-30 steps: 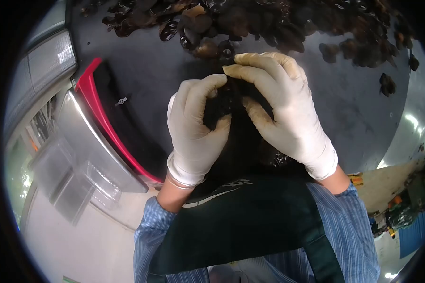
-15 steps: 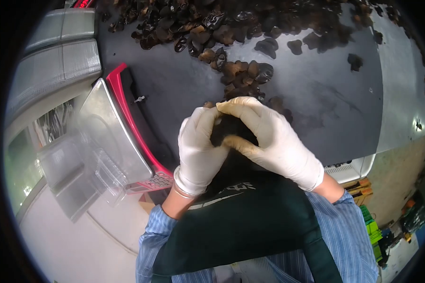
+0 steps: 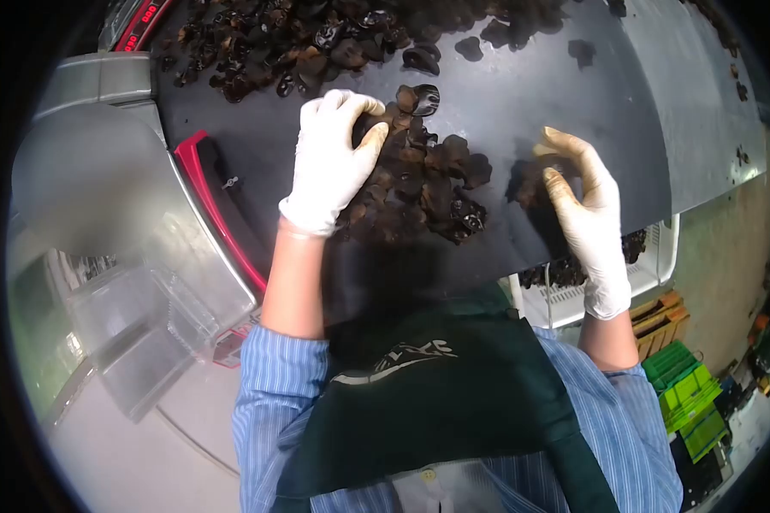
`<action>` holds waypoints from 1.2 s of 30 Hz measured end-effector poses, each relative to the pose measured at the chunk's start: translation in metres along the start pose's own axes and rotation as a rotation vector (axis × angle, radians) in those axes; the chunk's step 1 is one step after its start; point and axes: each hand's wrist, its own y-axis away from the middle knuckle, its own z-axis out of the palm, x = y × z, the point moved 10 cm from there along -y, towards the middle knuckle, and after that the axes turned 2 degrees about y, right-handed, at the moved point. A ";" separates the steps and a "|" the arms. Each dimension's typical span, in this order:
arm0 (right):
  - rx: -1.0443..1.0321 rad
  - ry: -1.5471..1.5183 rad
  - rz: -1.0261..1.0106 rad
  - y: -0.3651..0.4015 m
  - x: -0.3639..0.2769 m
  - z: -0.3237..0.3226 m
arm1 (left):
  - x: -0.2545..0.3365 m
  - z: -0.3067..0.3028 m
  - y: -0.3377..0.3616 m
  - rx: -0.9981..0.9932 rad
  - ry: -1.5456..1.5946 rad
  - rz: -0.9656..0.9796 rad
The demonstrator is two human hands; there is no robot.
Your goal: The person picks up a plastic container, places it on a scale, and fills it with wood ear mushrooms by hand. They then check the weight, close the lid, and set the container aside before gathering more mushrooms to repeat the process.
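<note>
1. Tubs of clear plastic (image 3: 141,338) at far left, low in view, just beside a steel scale pan (image 3: 85,184). Red scale edge (image 3: 218,201) along the pan's right side, against the dark counter (image 3: 530,103).
2. Left hand (image 3: 329,162) in a pale glove, palm down, fingers half curled and held close together. Cupped over the upper left flank of the mushroom pile (image 3: 423,188) and touching it, with nothing pinched so far as shows.
3. Mushroom pile made of dark, wrinkled pieces, lying flat on the counter between both hands and close to the counter's near edge. Long axis on a slant, from far left at the left fingertips down toward near right, pointing at the gap under the right hand. A couple of glossy pieces at the far tip.
4. Large heap (image 3: 316,38) of the same mushrooms farther back, spread across the top of view, parted from the pile by a strip of bare counter.
5. Right hand (image 3: 586,205), gloved too, brown-stained at the fingertips, near the pile's right end but apart from it. Fingers bent inward over a small clump (image 3: 529,184) of mushrooms on the counter. Cannot tell whether gripped or merely covered.
6. White crate (image 3: 659,256) below the counter's edge, beside the right wrist, with dark mushrooms inside. Green crates (image 3: 684,385) lower down at far right, on the floor.
</note>
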 end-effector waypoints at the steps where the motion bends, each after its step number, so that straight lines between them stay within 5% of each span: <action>1: 0.010 -0.008 -0.027 0.002 0.003 0.005 | 0.001 0.001 0.006 -0.058 0.073 -0.048; 5: -0.048 0.439 -0.438 0.013 -0.009 0.043 | -0.002 -0.020 0.038 -0.024 0.240 -0.085; 11: -0.147 0.438 -0.484 0.030 -0.015 0.071 | -0.014 -0.035 0.105 0.085 0.305 -0.340; 22: -0.383 0.848 -0.656 0.030 -0.044 0.135 | 0.015 -0.027 0.127 0.126 0.090 -0.201; 25: -0.338 0.811 -0.660 0.025 -0.053 0.126 | 0.026 -0.022 0.120 0.109 -0.077 -0.137; 33: -0.055 0.372 -0.601 0.014 -0.070 0.048 | 0.014 -0.050 0.122 0.314 0.123 -0.126; 36: 0.159 0.418 -0.568 0.022 -0.054 -0.013 | 0.020 -0.039 0.109 0.148 0.009 -0.158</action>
